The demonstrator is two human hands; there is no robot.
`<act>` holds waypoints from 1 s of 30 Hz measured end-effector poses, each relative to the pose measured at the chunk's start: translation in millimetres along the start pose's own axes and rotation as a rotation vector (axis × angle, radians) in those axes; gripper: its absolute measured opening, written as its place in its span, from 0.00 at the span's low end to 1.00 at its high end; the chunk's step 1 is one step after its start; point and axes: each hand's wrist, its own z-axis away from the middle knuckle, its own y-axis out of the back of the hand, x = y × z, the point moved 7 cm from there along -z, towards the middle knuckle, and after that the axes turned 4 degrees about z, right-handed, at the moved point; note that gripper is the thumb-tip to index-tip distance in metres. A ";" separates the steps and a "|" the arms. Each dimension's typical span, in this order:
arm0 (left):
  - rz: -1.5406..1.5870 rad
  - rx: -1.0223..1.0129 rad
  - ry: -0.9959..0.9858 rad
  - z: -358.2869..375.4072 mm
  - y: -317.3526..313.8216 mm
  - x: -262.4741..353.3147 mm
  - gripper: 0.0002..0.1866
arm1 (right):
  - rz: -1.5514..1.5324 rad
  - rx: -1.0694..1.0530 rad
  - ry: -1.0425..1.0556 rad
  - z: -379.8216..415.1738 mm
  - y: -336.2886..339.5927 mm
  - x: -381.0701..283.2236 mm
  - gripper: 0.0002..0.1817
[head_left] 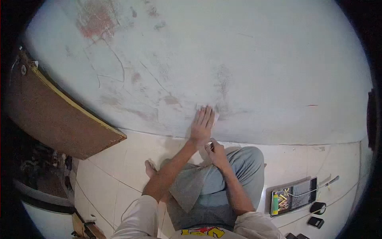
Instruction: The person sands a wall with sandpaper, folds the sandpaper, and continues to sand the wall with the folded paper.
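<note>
My left hand lies with outstretched fingers against the lower part of a pale wall, pressing a whitish piece of cloth or paper to it. Edges of that piece show above the fingertips and to the right of the hand. My right hand is closed just below the left wrist, in front of my bent knee. Something small and pale shows at its fingers, too little to name. Grey and reddish-brown smudges, with thin dark lines, mark the wall around and left of my left hand.
A brown wooden panel with a yellowish edge leans at the left. My crossed legs rest on the tiled floor. At right sit a dark tray with small colourful items, a roll of tape and a black box.
</note>
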 end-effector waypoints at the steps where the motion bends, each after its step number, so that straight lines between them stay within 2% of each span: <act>1: 0.042 -0.023 0.063 7.4 -3.4 3.3 0.33 | 0.002 0.008 0.006 1.3 1.5 -0.6 0.16; 3: 0.084 -0.041 0.119 -3.0 -7.3 1.5 0.32 | 0.091 -0.041 0.001 1.0 -2.2 -2.7 0.16; 5: 0.033 0.012 0.151 -52.2 19.8 3.0 0.30 | 0.102 -0.039 0.028 2.0 -2.3 -7.8 0.16; 9: 0.051 0.253 0.024 -154.6 98.2 9.7 0.29 | 0.104 -0.098 -0.010 2.1 -4.6 -10.9 0.16; 12: 0.034 0.278 0.027 -146.4 89.4 3.6 0.30 | 0.135 -0.124 -0.036 4.5 -3.5 -12.7 0.16; 14: 0.067 0.226 0.060 -103.8 64.8 4.2 0.33 | 0.176 -0.100 -0.008 0.8 -9.0 -0.6 0.16; 17: 0.079 0.012 0.207 -10.8 4.4 8.3 0.27 | 0.227 -0.024 0.071 2.8 -11.3 3.6 0.17; 18: 0.099 -0.083 0.269 -2.3 -0.2 10.7 0.27 | 0.222 -0.052 0.101 4.1 -10.6 -1.5 0.17; 19: 0.097 -0.080 0.259 -1.8 -2.4 9.7 0.27 | 0.219 -0.078 0.130 3.1 -9.4 -6.5 0.17; 20: 0.081 -0.019 0.239 -2.6 -1.3 9.5 0.27 | 0.219 -0.066 0.134 2.8 -6.1 -10.5 0.17; 22: 0.049 0.074 0.200 -28.5 14.7 13.0 0.31 | 0.198 -0.136 0.009 7.6 0.3 -20.7 0.19; 23: 0.027 0.107 0.185 -57.1 28.8 10.3 0.34 | 0.200 -0.138 0.005 6.3 -1.3 -17.0 0.19; 25: 0.011 0.205 0.121 -114.6 68.0 10.2 0.34 | 0.158 -0.064 0.073 4.7 -4.9 -12.1 0.17; 27: -0.014 0.221 0.078 -155.4 96.7 6.9 0.34 | 0.163 -0.102 0.029 6.9 -2.5 -18.1 0.17; 30: 0.019 0.251 0.059 -155.5 99.8 6.5 0.34 | 0.142 -0.127 0.004 4.4 -1.2 -20.2 0.17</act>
